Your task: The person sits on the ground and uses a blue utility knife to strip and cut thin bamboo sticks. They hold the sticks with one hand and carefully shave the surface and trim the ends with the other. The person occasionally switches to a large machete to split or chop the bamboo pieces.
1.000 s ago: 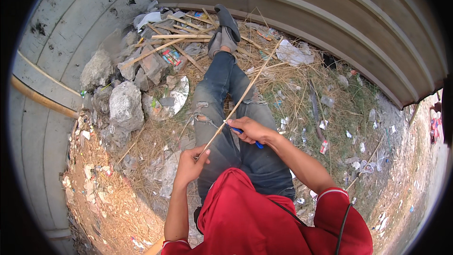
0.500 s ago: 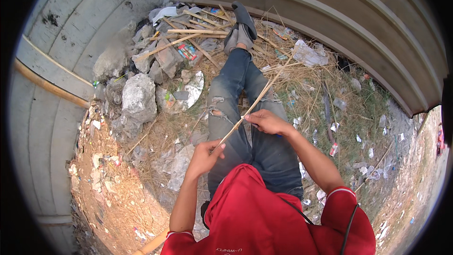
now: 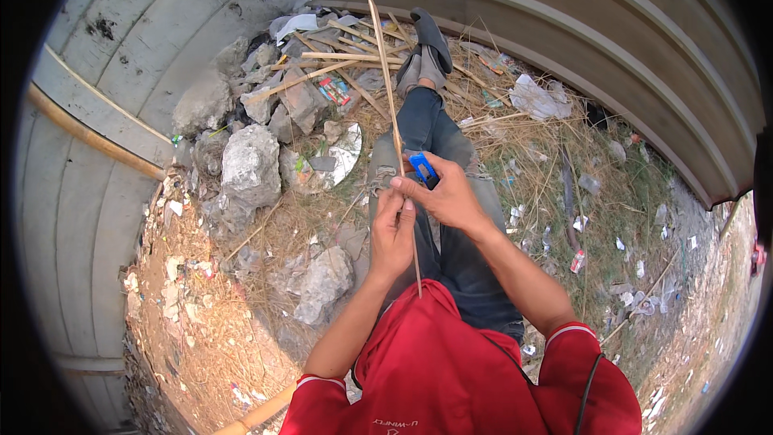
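Ground (image 3: 600, 213) reaches a ribbed wall (image 3: 612, 56); over our legs (image 3: 419, 122), from our shirt's (image 3: 435, 362) edge, the strip (image 3: 393, 117) runs lengthwise away from us. Our left hand (image 3: 392, 240), nearer us, pinches it; just beyond, our right hand (image 3: 451, 200) closes round a blue tool (image 3: 419, 164) to its right.

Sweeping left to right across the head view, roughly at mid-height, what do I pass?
Bamboo pole on the wall → large pale rock → curved white piece → left hand → right hand, holding a blue tool → red-and-white can on the ground.
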The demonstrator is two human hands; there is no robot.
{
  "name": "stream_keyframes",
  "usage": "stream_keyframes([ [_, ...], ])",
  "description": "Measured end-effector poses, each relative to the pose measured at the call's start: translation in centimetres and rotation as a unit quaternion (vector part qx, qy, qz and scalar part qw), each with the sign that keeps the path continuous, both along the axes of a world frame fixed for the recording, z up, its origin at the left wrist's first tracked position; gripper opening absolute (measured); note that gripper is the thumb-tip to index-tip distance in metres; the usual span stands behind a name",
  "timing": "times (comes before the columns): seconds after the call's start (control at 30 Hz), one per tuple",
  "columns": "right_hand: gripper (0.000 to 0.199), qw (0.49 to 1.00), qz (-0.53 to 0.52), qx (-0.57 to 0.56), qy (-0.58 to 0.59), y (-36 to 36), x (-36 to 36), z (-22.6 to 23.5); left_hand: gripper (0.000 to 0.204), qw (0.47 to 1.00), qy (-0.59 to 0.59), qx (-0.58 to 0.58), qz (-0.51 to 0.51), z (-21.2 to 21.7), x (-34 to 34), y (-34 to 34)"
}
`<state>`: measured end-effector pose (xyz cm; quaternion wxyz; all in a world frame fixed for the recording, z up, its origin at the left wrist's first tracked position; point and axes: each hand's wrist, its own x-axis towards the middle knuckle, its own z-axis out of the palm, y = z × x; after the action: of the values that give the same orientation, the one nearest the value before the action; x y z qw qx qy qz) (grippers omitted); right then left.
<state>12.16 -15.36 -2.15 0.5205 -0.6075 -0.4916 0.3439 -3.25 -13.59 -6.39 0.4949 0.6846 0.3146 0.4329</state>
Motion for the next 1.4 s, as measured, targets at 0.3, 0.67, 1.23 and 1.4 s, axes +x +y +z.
stream_keyframes([
  [0.3, 0.028, 0.973, 0.060, 0.036, -0.220, 0.2, 5.0, 3.0, 0.054, 0.921, 0.159, 0.321, 0.155, 5.5, -3.8, 3.1],
  [0.67, 0.026, 0.907, 0.249, -0.061, -0.333, -1.7, 7.4, 1.2, 0.041, 0.825, 0.411, 0.385, 0.050, 4.2, -9.3, 5.5],
  [1.23, 0.026, 0.883, 0.340, -0.140, -0.293, -1.3, 7.9, 0.3, 0.024, 0.865, 0.320, 0.385, 0.027, 0.1, -10.8, 4.9],
  [1.4, 0.038, 0.930, 0.160, 0.087, -0.318, -0.2, 8.9, -1.6, 0.025, 0.887, 0.399, 0.232, -0.011, -0.7, -11.1, 3.7],
])
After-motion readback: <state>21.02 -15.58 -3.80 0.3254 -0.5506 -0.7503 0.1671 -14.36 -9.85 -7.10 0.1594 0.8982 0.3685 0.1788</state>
